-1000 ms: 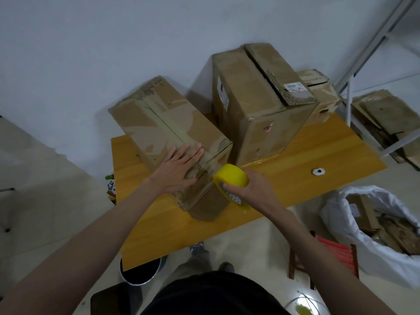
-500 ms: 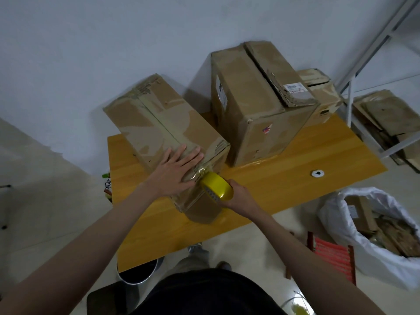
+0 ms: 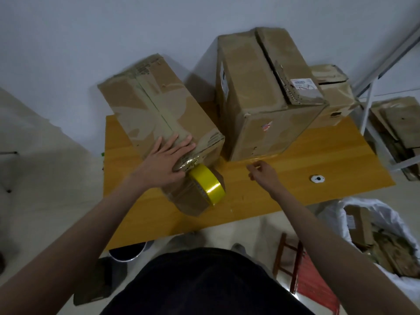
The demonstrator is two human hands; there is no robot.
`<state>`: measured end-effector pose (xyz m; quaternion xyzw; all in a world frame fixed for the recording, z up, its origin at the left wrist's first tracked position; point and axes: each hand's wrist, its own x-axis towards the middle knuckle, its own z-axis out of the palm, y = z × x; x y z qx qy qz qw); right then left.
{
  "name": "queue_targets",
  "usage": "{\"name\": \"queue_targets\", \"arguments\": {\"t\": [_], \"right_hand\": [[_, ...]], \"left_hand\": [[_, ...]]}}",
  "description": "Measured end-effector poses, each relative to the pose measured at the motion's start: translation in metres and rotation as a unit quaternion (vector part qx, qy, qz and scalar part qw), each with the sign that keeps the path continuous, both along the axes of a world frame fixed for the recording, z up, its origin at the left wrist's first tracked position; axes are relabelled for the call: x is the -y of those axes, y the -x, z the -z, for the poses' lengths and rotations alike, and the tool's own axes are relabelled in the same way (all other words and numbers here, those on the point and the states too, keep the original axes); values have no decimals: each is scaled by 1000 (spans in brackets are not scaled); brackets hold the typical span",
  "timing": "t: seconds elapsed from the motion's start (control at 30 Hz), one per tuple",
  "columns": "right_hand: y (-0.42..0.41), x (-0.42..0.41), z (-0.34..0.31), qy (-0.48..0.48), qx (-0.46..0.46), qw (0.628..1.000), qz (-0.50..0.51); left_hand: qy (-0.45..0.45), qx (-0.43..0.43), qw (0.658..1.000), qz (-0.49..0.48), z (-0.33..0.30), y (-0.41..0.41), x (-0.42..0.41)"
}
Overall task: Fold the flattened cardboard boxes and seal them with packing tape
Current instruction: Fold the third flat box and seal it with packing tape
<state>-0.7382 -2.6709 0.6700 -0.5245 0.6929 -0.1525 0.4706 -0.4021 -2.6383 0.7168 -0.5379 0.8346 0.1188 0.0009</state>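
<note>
The left hand (image 3: 167, 159) lies flat – fingers straight – on the long box (image 3: 159, 114). The right hand (image 3: 261, 172) hovers loosely curled, holding nothing – apart from the yellow tape roll (image 3: 205, 186).

Dim, flat indoor light. Soft shadows fall behind the boxes (image 3: 163, 114) on the wall (image 3: 113, 30). Glare on the tape roll (image 3: 208, 186). Wide-angle bend at edges; the right hand (image 3: 261, 172) is slightly motion-blurred.

Yellow wooden table (image 3: 295, 178), long taped box (image 3: 154, 114) on its left part, large box (image 3: 261, 98) standing beside it, smaller box (image 3: 334, 92) behind that, small white disc (image 3: 317, 178) near the right edge
</note>
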Motion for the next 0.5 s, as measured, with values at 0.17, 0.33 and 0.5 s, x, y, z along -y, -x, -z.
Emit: {"name": "queue_targets", "arguments": {"t": [0.17,0.33,0.5], "right_hand": [[77,22,47,-66,-89,993,29],[134,31,81,-71,-166,984,-11],[167,35,97,-77,-181,980,-43]], "left_hand": [[-2,-15,989,-147,-4,46,-17],[12,-23,966,-257,-9,88,-21],[115,-28,961,-249,-20,145,-18]]}}
